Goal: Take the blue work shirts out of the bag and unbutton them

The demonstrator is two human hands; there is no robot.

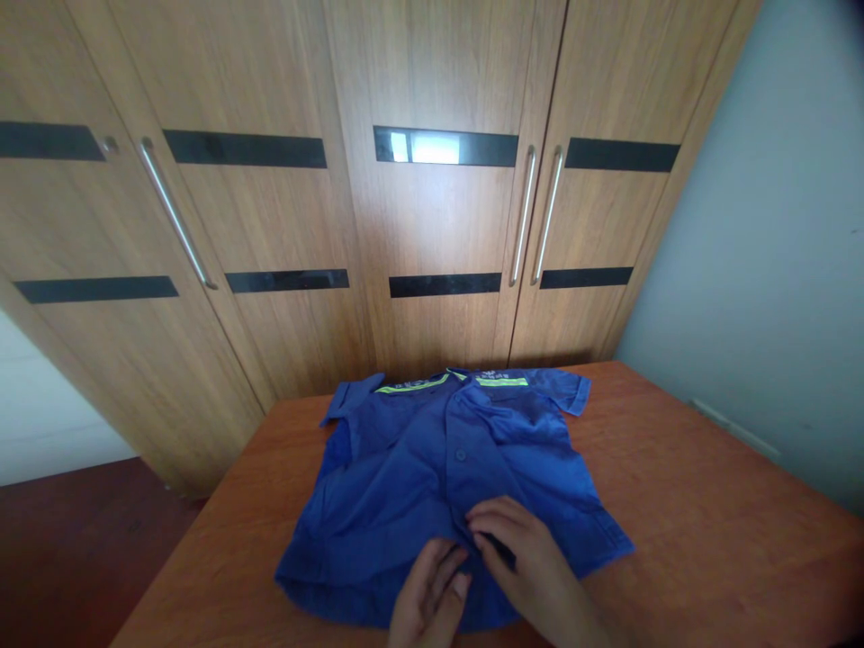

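Behind the wooden table [688,513] stands a wardrobe [438,216], its doors shut on whatever it holds, with long metal handles [176,216] and glossy black strips [438,285], one catching window light. Spread face up on the tabletop lies a blue short-sleeved shirt [398,486], collar toward the wardrobe, hem toward the person, cloth rumpled, with lime stripes across the chest and a button [461,455] on its front. Low on that front, the right hand [530,558] pinches the opening's edge between thumb and bent fingers. Just beside it, the left hand [428,594] is half curled at the cloth; I can't tell whether it grips any. To the right rises a pale wall [762,270]; at left, dark reddish floor [87,531].
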